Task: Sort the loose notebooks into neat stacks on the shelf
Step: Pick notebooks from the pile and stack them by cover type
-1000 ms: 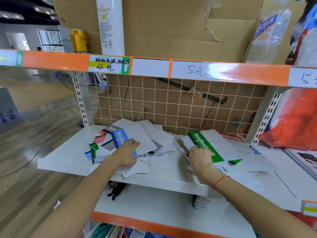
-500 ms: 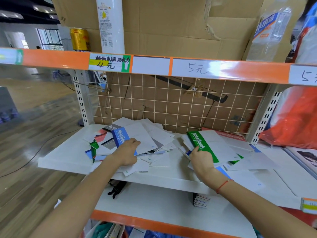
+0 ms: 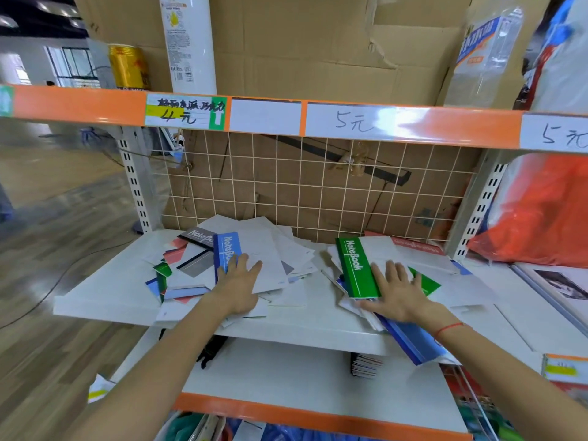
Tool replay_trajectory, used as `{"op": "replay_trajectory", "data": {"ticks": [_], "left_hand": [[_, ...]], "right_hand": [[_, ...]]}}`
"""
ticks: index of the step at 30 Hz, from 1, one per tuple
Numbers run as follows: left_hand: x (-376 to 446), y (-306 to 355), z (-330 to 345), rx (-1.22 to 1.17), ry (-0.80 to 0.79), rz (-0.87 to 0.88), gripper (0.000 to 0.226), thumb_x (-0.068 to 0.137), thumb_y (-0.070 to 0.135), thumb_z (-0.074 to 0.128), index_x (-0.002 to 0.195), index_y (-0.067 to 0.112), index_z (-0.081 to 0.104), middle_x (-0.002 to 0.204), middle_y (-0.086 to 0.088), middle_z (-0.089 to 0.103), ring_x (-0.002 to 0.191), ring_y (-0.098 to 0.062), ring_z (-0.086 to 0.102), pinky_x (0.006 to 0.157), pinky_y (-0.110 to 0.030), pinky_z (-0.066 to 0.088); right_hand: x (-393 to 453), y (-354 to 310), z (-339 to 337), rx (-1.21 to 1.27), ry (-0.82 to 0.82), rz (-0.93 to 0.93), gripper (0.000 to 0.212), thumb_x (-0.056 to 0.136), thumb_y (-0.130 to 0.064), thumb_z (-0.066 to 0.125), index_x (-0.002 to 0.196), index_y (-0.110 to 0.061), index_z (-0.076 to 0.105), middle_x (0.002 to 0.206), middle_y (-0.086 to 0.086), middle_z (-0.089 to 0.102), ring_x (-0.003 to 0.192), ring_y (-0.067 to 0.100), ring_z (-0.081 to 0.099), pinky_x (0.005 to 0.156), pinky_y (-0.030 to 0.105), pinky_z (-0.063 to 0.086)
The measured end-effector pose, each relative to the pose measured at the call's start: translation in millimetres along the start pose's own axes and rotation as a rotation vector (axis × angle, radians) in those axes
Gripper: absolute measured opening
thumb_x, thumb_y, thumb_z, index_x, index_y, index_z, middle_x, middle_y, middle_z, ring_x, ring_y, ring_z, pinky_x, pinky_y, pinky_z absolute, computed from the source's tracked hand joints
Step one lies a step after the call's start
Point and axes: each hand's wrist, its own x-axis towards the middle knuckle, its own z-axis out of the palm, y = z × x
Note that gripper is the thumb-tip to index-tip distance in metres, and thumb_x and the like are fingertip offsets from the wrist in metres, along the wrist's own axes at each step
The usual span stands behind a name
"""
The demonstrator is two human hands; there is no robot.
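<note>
Two loose heaps of notebooks lie on the white shelf point(image 3: 105, 291). The left heap is topped by a white notebook with a blue spine point(image 3: 251, 249). My left hand point(image 3: 238, 288) lies flat on it with straight, spread fingers. The right heap is topped by a white notebook with a green spine point(image 3: 356, 265). My right hand point(image 3: 397, 291) rests flat on it, fingers spread, the thumb at the near edge of the heap. A blue notebook point(image 3: 416, 342) sticks out past the shelf's front edge under my right wrist.
A wire grid point(image 3: 318, 192) backs the shelf. The orange shelf rail point(image 3: 79, 103) above carries price labels. A small stack of notebooks point(image 3: 366, 364) sits on the lower shelf. An orange bag point(image 3: 534, 218) hangs at the right, beside printed sheets point(image 3: 560, 284).
Both hands have flattened out onto their heaps, fingers now spread. The right hand moved right, onto the white cover beside the green spine. The blue notebook now pokes over the front edge.
</note>
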Motion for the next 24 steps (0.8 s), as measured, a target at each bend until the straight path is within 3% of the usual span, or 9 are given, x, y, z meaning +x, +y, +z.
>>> {"op": "replay_trajectory", "data": {"ticks": [2,5,9,12,14,17,19,21,24], "left_hand": [[0.2,-0.2,0.1,0.020,-0.034,-0.017,0.073,0.097,0.034,0.044,0.152,0.021,-0.002,0.156,-0.018,-0.010,0.144,-0.037,-0.008,0.114,-0.053,0.006],[-1.4,-1.3,-4.6,0.095,-0.073,-0.005,0.072,0.099,0.034,0.040,0.152,0.022,-0.008,0.157,-0.018,-0.010,0.144,-0.038,-0.005,0.115,-0.052,0.008],[-7.8,-0.9,-3.8,0.139,-0.061,0.008,0.075,0.096,0.003,0.036,0.151,0.018,-0.014,0.156,-0.021,-0.013,0.143,-0.040,-0.009,0.114,-0.052,0.007],[-14.9,3.0,-1.6,0.159,0.050,0.019,0.082,0.088,-0.013,0.032,0.151,0.016,-0.012,0.156,-0.022,-0.008,0.143,-0.041,-0.006,0.114,-0.053,0.008],[-17.0,7.9,-1.0,0.146,0.132,0.010,0.082,0.087,-0.014,0.034,0.151,0.016,-0.009,0.157,-0.019,-0.003,0.144,-0.039,-0.001,0.115,-0.052,0.011],[-15.5,19.5,-4.4,0.076,0.304,0.085,0.081,0.086,-0.013,0.041,0.152,0.012,0.002,0.158,-0.017,0.005,0.144,-0.036,0.009,0.114,-0.050,0.017],[-10.6,35.2,-10.3,0.047,0.434,0.206,0.081,0.075,-0.018,0.054,0.148,0.005,0.026,0.151,-0.023,0.027,0.136,-0.040,0.032,0.106,-0.053,0.033],[-2.5,61.0,-18.9,-0.058,0.532,0.332,0.075,0.060,-0.022,0.064,0.131,-0.001,0.050,0.132,-0.027,0.051,0.114,-0.043,0.056,0.087,-0.052,0.049],[-5.0,127.2,-42.9,-0.277,0.529,0.455,0.054,0.076,-0.011,0.056,0.128,0.003,0.052,0.130,-0.016,0.054,0.108,-0.035,0.058,0.085,-0.041,0.047]], "right_hand": [[-1.6,-3.1,4.9,-0.065,0.078,-0.019,0.107,0.070,-0.087,0.013,0.151,-0.019,-0.003,0.155,0.018,0.008,0.141,0.038,0.011,0.111,0.059,0.015],[-7.2,-14.7,3.2,-0.218,0.183,-0.065,0.084,0.088,-0.068,0.024,0.151,-0.016,0.007,0.143,0.022,0.032,0.127,0.039,0.035,0.107,0.051,0.026],[-12.1,-30.8,4.9,-0.308,0.231,-0.080,0.062,0.097,-0.040,0.035,0.146,-0.005,0.021,0.133,0.028,0.045,0.118,0.038,0.047,0.101,0.045,0.034],[-11.4,-30.1,2.8,-0.214,0.252,-0.107,0.048,0.092,-0.018,0.043,0.136,-0.001,0.034,0.127,0.020,0.049,0.115,0.032,0.048,0.094,0.040,0.041],[-13.8,-21.5,-0.3,-0.129,0.312,-0.136,0.051,0.088,-0.005,0.043,0.138,-0.005,0.032,0.133,0.016,0.046,0.120,0.030,0.045,0.097,0.039,0.039],[-23.3,2.6,-5.2,-0.014,0.464,-0.199,0.076,0.072,0.011,0.056,0.143,-0.005,0.033,0.137,0.021,0.044,0.123,0.038,0.044,0.098,0.046,0.040],[-28.1,24.1,-6.9,-0.014,0.563,-0.209,0.087,0.052,0.016,0.069,0.135,-0.002,0.047,0.123,0.026,0.055,0.109,0.046,0.055,0.084,0.052,0.050],[-37.3,50.2,-6.3,0.000,0.617,-0.154,0.084,0.040,0.015,0.074,0.121,-0.001,0.059,0.108,0.025,0.063,0.093,0.045,0.063,0.066,0.050,0.055],[-64.0,97.5,0.0,0.020,0.675,-0.085,0.077,0.044,0.019,0.070,0.118,0.000,0.060,0.106,0.024,0.063,0.091,0.043,0.063,0.062,0.048,0.054]]}}
